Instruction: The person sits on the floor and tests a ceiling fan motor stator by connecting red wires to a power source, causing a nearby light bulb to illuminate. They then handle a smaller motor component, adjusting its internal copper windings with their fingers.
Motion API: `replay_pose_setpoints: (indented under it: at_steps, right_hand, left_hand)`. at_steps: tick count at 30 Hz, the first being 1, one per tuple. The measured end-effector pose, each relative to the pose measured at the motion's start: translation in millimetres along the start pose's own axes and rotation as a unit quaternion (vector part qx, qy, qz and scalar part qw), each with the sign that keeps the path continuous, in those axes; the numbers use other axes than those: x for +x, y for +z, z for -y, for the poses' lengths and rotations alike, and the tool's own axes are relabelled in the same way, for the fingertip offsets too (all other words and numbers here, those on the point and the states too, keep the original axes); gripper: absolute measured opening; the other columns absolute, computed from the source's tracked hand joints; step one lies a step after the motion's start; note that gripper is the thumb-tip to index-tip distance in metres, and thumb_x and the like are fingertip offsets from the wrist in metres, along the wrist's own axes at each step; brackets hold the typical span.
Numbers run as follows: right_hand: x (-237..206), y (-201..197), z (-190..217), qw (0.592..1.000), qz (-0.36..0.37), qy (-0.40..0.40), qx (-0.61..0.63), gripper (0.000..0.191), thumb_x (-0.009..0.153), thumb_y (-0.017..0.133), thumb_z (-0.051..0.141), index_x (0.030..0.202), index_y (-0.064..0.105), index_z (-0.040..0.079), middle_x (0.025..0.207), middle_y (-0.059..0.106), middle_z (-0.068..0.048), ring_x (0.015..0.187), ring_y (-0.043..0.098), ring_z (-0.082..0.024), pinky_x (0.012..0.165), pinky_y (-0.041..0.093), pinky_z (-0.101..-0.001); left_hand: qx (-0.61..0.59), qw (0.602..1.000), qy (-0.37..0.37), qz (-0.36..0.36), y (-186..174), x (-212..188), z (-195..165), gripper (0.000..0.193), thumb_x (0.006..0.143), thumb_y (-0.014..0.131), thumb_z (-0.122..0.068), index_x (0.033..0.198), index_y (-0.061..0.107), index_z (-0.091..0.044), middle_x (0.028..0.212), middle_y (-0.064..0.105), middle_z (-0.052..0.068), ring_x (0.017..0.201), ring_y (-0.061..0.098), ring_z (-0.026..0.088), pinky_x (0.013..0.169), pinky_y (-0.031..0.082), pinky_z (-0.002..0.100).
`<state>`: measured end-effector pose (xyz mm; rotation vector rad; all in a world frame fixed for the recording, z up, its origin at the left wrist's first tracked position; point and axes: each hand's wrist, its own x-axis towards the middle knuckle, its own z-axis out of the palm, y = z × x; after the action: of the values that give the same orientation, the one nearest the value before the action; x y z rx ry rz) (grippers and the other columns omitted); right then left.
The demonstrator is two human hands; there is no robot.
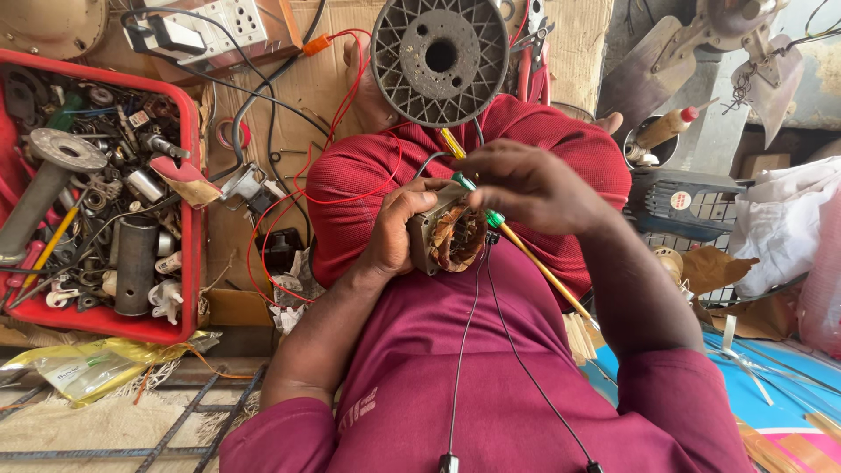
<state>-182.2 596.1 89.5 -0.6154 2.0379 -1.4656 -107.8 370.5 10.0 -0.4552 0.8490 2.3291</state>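
Copper-wound stator in left hand | right hand pinching green-tipped tool

We see both forearms converge over the lap: our left hand curls in a cupped grip, our right hand pinches with fingertips bunched.

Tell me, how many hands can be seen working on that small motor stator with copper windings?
2. The left hand grips the motor stator with copper windings from the side; the right hand is above it, pinching a green-tipped yellow stick. No other hands show.
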Motion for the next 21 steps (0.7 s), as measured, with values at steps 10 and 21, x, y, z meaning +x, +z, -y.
replay_pose_setpoints:
  at_steps: [10, 21]
  right_hand:
    - [-4.4, 10.8, -25.2, 0.998, 0.0, 0.017, 0.066, 0.017, 0.104, 0.068, 0.021, 0.103, 0.07, 0.004, 0.105, 0.067, -0.003, 0.102, 0.064, -0.015, 0.09, 0.054, -0.0305]
    - [-24.6, 9.7, 0.1, 0.989, -0.058, 0.031, 0.129, 0.015, 0.098, 0.074, 0.016, 0.106, 0.074, 0.003, 0.106, 0.069, -0.006, 0.103, 0.064, -0.015, 0.09, 0.053, -0.03]
  left_hand:
    - [-0.005, 0.999, 0.021, 0.028, -2.7, -2.6, 2.5, 0.055, 0.093, 0.053, -0.026, 0.133, 0.054, 0.012, 0.116, 0.067, 0.021, 0.101, 0.068, 0.024, 0.092, 0.058, 0.037]
    - [0.104, 0.989, 0.104, 0.028, 2.9, -17.5, 0.2, 0.053, 0.09, 0.055, -0.024, 0.131, 0.059, 0.009, 0.114, 0.07, 0.018, 0.102, 0.069, 0.02, 0.095, 0.057, 0.033]
